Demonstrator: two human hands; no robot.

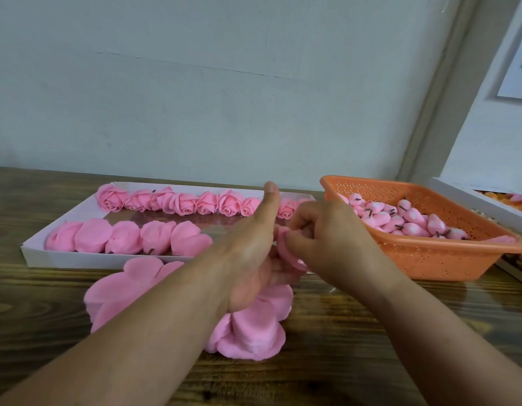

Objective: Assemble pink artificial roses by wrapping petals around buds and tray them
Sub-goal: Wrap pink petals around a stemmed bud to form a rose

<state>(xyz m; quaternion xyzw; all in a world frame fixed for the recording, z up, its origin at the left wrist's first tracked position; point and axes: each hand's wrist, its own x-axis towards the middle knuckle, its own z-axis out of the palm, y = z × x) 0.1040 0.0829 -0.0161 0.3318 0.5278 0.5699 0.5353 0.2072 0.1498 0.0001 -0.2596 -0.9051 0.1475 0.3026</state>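
- Nearest on the wooden table (341,332), a loose petal pile (248,329) lies spread under the forearms.
- Above it, left hand (253,253) cups the half-wrapped rose (289,247), thumb straight up; right hand (321,230) pinches its petal.
- Farther left, white tray (34,253): finished roses (177,202) line the far edge.
- Far right, orange basket (429,259) full of buds (406,219).

One white tray (37,253) holds nine finished roses (110,197); one orange basket (429,259); two hands (253,250).
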